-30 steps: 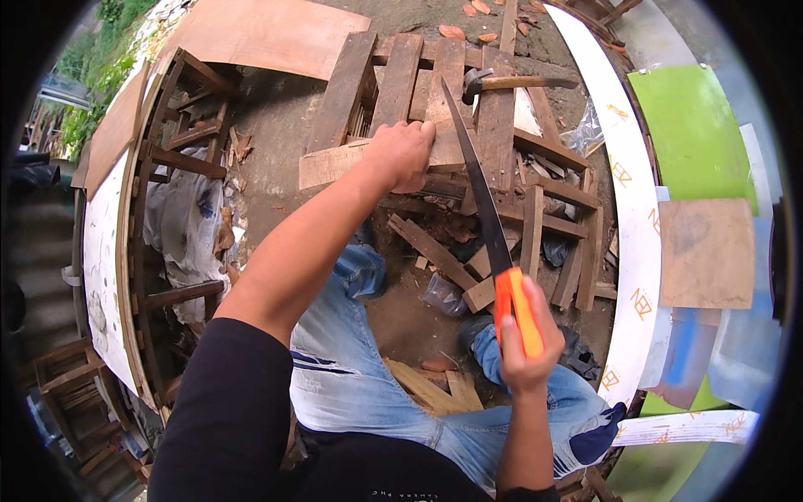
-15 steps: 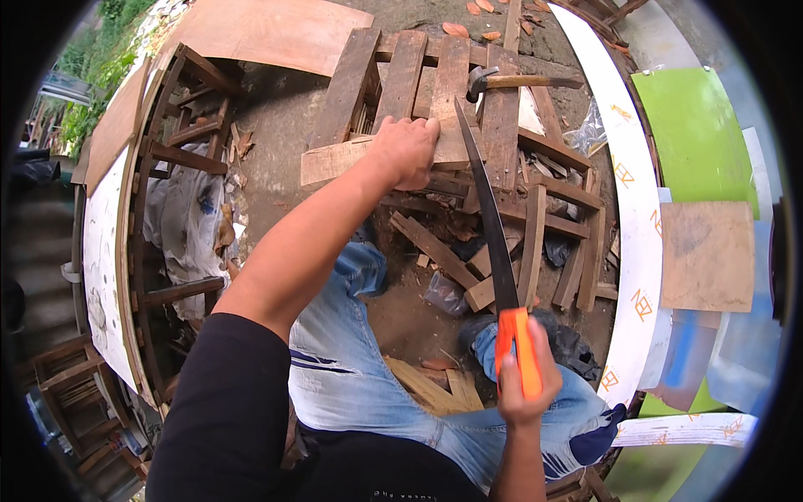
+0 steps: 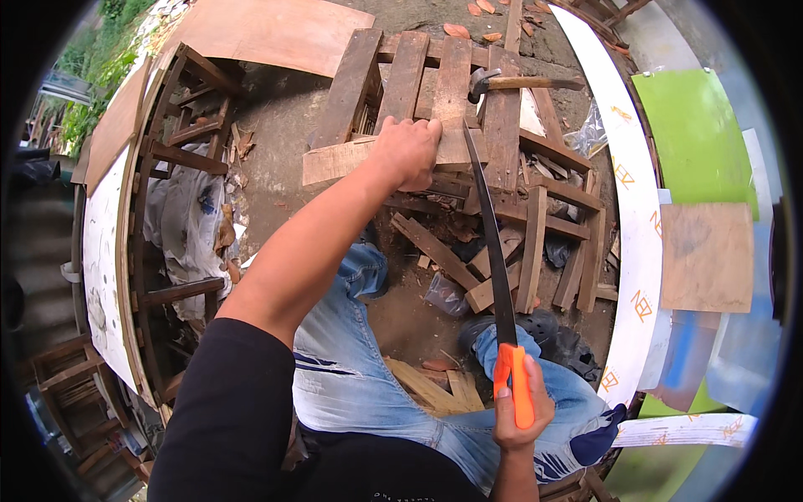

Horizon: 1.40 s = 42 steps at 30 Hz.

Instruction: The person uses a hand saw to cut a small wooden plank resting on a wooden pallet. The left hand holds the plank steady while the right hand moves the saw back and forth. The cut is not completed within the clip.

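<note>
My left hand (image 3: 407, 153) is closed over a pale wooden board (image 3: 339, 162), pressing it onto a slatted wooden stand (image 3: 400, 79). My right hand (image 3: 524, 406) grips the orange handle of a handsaw (image 3: 499, 280). The saw's dark blade slants up and away, its upper part lying at the board near its right end. Whether the teeth sit in a cut is too small to tell. A hammer (image 3: 523, 83) with a wooden handle rests on the stand, beyond the saw's tip.
Several wooden offcuts (image 3: 433, 249) and frame pieces lie below the stand, between my legs and to the right. A long white strip (image 3: 629, 243) curves along the right side, beside a square plywood piece (image 3: 707, 257). On the left stands a dark wooden frame (image 3: 188, 151).
The handsaw has been drawn back toward me, its handle and my right hand now lower in view. My left hand keeps its hold on the board, which has hardly moved.
</note>
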Each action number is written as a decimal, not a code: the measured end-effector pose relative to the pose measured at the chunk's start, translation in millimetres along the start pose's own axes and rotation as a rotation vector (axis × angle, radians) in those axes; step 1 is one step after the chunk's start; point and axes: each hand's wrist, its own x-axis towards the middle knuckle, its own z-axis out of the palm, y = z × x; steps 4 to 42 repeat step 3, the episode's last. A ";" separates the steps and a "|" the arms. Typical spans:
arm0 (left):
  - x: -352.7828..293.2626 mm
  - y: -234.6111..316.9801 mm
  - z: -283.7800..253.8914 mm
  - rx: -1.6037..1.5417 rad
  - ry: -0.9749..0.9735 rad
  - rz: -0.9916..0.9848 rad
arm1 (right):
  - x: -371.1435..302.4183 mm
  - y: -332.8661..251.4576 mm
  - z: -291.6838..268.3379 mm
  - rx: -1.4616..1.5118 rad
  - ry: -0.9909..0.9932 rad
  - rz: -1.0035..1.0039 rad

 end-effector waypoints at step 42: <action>-1.3 1.8 -1.5 0.004 -0.016 -0.004 | 60.2 21.0 27.3 -0.052 -0.031 -0.013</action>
